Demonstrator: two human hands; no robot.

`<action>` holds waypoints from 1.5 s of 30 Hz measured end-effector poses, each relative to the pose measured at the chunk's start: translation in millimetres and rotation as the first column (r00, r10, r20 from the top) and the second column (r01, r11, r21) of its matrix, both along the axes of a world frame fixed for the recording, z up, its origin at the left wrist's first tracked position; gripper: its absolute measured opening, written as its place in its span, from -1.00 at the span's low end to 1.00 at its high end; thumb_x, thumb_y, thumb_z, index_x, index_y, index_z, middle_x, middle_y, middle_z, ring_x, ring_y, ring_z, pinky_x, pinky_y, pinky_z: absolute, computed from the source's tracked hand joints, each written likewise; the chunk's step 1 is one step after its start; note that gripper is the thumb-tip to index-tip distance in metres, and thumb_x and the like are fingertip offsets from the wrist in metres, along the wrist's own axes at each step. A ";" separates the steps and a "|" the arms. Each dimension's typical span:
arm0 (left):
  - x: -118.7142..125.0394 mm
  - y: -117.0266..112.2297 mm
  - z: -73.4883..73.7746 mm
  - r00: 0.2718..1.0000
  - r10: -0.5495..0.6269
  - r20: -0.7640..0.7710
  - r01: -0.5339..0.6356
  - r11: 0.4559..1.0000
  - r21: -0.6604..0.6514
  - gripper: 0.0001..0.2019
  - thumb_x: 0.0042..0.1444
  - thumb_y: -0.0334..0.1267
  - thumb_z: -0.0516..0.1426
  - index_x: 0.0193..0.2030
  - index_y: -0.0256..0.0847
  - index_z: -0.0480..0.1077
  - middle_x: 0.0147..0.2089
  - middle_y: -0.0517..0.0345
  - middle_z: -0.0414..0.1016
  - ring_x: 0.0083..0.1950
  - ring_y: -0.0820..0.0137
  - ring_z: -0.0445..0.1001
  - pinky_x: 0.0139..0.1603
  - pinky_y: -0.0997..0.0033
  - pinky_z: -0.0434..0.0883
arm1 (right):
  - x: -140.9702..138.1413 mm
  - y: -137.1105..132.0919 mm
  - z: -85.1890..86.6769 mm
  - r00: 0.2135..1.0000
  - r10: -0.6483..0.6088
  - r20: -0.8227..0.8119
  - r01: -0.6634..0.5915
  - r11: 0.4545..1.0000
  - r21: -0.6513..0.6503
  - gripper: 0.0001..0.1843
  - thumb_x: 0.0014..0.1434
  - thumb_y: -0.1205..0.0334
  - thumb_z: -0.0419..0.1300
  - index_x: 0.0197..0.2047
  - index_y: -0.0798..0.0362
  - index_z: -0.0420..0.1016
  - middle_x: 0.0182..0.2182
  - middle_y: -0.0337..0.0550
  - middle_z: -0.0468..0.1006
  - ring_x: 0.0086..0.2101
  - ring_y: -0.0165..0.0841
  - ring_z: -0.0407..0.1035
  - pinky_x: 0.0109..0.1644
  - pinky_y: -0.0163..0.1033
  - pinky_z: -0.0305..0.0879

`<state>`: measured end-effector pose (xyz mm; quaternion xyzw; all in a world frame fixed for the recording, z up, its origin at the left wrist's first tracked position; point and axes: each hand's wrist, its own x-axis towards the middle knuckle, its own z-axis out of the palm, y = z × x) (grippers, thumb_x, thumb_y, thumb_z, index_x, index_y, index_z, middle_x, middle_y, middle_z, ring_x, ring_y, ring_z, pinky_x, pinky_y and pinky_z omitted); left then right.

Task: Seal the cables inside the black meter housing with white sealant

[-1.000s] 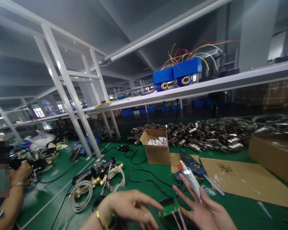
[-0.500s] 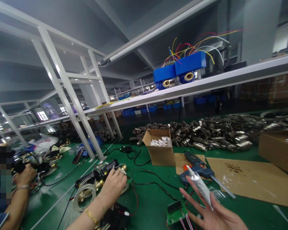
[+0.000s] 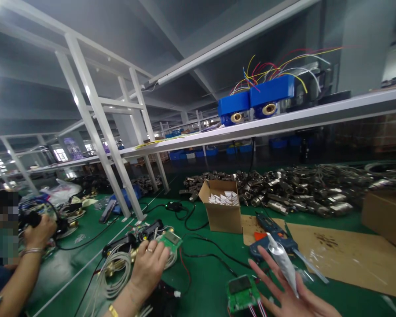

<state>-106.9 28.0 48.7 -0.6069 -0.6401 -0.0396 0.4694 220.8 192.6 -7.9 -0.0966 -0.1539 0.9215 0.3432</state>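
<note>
My left hand [image 3: 149, 266] is closed, fingers bent, with a small green circuit board [image 3: 170, 240] bearing a grey display at its fingertips. Under and beside it lie black-cased brass fittings [image 3: 128, 246] and a coil of pale grey cable [image 3: 116, 275]. My right hand [image 3: 287, 290] holds a silver squeeze tube [image 3: 283, 259] with a white nozzle between thumb and index finger, nozzle up; the other fingers are spread. A second green circuit board [image 3: 242, 290] with a dark display and attached wires sits just left of that hand.
A blue glue gun [image 3: 273, 240] rests on cardboard [image 3: 346, 251]. Behind are an open carton [image 3: 223, 218] of white packets and a heap of metal fittings [image 3: 293, 187]. Blue meters [image 3: 270, 94] stand on the shelf [image 3: 185, 141]. A co-worker's hand [image 3: 41, 231] works at left.
My left hand has moved left and toward me, and the green board at its fingertips now shows clearly. My right hand still holds the tube. The view has shifted slightly.
</note>
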 end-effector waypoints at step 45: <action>151.2 97.2 15.2 -0.100 0.207 0.973 0.578 0.808 -0.112 -0.75 -0.11 -0.12 0.25 -0.44 -0.24 0.32 -0.45 0.22 0.34 -0.40 0.42 0.27 -0.36 0.41 0.20 | 3.8 -21.4 26.3 0.987 -0.119 -0.108 0.144 0.954 0.262 -0.52 0.07 0.01 0.36 0.03 0.03 0.56 0.16 0.04 0.46 0.19 -0.08 0.24 0.22 0.04 0.21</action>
